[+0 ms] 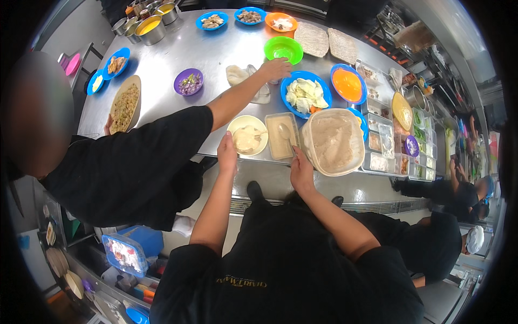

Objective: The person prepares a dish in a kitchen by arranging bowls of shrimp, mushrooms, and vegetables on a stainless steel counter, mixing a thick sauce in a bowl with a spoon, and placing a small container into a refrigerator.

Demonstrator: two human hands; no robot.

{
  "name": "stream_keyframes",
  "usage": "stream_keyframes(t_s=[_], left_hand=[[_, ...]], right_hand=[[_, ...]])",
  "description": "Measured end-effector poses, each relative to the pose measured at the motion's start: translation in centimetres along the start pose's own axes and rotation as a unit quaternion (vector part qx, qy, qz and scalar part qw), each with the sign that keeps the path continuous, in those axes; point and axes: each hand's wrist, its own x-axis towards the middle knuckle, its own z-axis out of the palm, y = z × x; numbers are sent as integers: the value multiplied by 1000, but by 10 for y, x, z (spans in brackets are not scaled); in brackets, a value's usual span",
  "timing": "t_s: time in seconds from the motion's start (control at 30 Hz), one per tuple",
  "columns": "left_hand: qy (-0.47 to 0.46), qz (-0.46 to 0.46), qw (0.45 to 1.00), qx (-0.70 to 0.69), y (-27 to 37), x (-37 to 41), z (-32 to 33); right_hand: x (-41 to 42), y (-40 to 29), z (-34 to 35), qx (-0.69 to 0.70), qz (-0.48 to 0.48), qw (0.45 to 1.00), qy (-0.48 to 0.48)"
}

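My left hand (228, 153) grips the near-left rim of a small cream-coloured bowl (230, 125), which holds a pale, thick batter-like mixture (246, 139). A rectangular clear plastic container (279, 152) of beige contents sits just right of that bowl, at the table's front edge. In it rests a spoon (284, 130); its handle runs to the fingers of my right hand (302, 170), which pinch the end. Right of this hand stands a larger square plastic tub (309, 139) of light brown powder, jutting over the table edge.
At left, a co-worker's arm (238, 97) reaches across the steel table (162, 77) towards a green bowl (297, 43). Blue bowls of cabbage (305, 95) and orange liquid (348, 84) stand behind the tub. Ingredient containers (380, 141) line the right side. Another person (429, 247) stands at right.
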Motion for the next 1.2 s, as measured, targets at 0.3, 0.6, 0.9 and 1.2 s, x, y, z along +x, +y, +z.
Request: stream_keyframes(t_s=[0.3, 0.6, 0.9, 1.2], left_hand=[[44, -100, 994, 8, -50, 28, -23], [28, -65, 995, -75, -21, 12, -15], [41, -38, 984, -166, 27, -28, -1], [-9, -61, 977, -202, 46, -37, -5]], right_hand=[[9, 25, 3, 402, 265, 872, -94], [7, -37, 14, -51, -232, 969, -64], [34, -88, 9, -338, -184, 908, -167], [26, -108, -8, -243, -225, 919, -215]])
